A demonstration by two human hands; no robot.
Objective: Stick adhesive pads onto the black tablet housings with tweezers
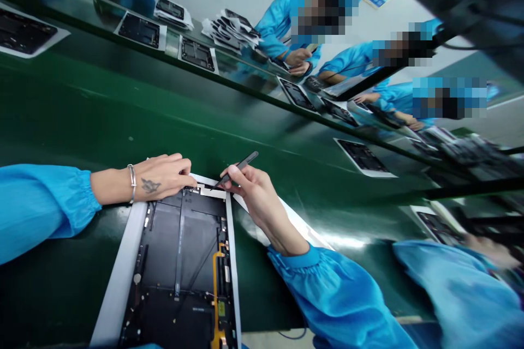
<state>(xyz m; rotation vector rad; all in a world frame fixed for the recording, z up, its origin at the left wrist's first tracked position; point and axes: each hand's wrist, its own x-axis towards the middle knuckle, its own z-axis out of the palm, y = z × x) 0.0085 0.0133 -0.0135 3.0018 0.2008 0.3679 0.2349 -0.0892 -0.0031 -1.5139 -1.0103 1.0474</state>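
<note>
Left hand: Fingers [172, 170] lie on the top edge of the tablet [118, 278], slightly curled and gripping nothing. A metal bangle [131, 182] circles the wrist.

Right hand: Thumb and fingers pinch dark tweezers [241, 168] just beside the left hand [161, 179], and the two hands do not quite touch. The right hand [249, 191] holds the tips down at the tablet's top edge.

Tablet: Lies on the green belt [123, 109] directly below both hands, with its white frame around an exposed dark interior.

Done so far: The back is off, showing black panels and a yellow flex cable [215, 283] along the tablet's right side.

Left to do: Cannot tell; the spot under the tweezer tips is partly hidden by the fingers.

Nearby: Beyond the tablet, across the belt, sit other tablets [139, 30] and a loose pile of panels [231, 30]. A co-worker's hands [298, 60] work past the pile. To the tablet's right, a neighbour's blue sleeve [454, 289] reaches in, blurred.
</note>
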